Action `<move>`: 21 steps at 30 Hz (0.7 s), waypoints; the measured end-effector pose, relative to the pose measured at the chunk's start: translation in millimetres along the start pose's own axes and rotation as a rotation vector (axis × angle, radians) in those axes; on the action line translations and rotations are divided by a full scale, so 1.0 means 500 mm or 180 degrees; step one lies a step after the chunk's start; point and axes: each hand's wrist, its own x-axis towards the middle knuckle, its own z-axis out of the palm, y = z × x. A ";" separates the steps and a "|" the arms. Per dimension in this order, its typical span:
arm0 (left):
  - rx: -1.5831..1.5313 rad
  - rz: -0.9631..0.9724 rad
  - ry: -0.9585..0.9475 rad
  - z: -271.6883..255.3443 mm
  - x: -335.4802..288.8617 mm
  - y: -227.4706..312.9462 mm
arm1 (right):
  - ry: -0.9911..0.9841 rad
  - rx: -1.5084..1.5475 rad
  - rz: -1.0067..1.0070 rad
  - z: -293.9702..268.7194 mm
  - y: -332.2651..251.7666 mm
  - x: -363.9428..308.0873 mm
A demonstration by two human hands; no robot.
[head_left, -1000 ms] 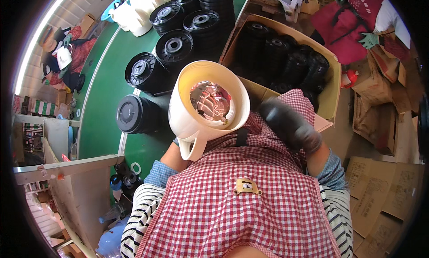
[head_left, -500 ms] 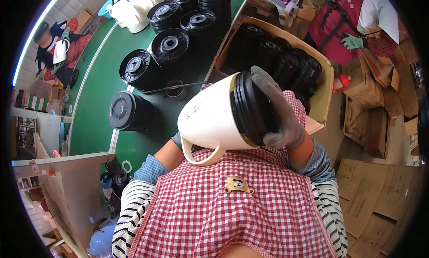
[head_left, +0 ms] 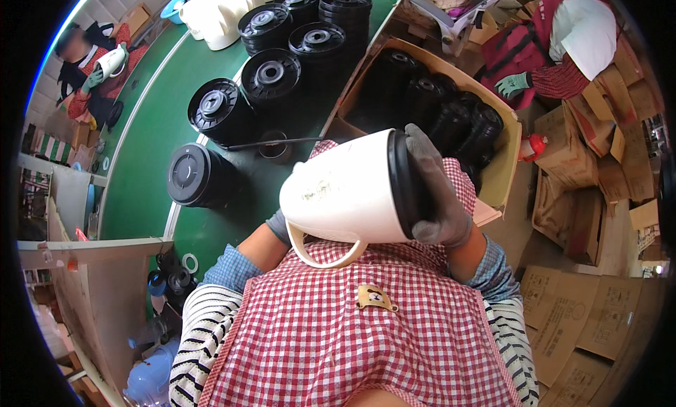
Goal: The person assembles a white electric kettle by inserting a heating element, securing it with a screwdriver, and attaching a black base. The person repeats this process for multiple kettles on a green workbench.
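Observation:
A white jug (head_left: 338,192) with a looped handle lies tilted on its side in front of my chest, handle toward me. My right hand (head_left: 443,206), in a grey glove, is closed around a black round cap (head_left: 405,189) on the jug's wide right end. The cap sits in the opening with only part of its side showing. My left hand (head_left: 279,226), also gloved, supports the jug from behind; its fingers are hidden by the white body. Beyond them a black cylindrical part (head_left: 201,176) stands on the green table (head_left: 141,167).
Stacks of black ribbed discs (head_left: 271,72) stand farther back, with white jugs (head_left: 215,23) behind. A cardboard box (head_left: 503,174) of black parts is at the table's right. Two other people (head_left: 102,72) work nearby. Flattened cartons (head_left: 577,315) lie at right.
The black cap has gone deeper into the jug, its ribbed rings and the gap now covered. The jug has turned more level. At right, the other person has bent lower.

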 end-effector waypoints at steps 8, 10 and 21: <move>0.3011 0.0996 0.0258 0.018 -0.011 0.132 | 0.0271 0.1454 0.1305 0.016 0.005 0.004; 0.1321 0.0259 0.0139 0.004 -0.008 0.114 | 0.0111 -0.0812 -0.0331 -0.013 -0.011 0.018; 0.1399 0.0162 0.0393 0.009 0.016 0.111 | -0.0073 -0.0722 0.0050 -0.016 0.014 0.014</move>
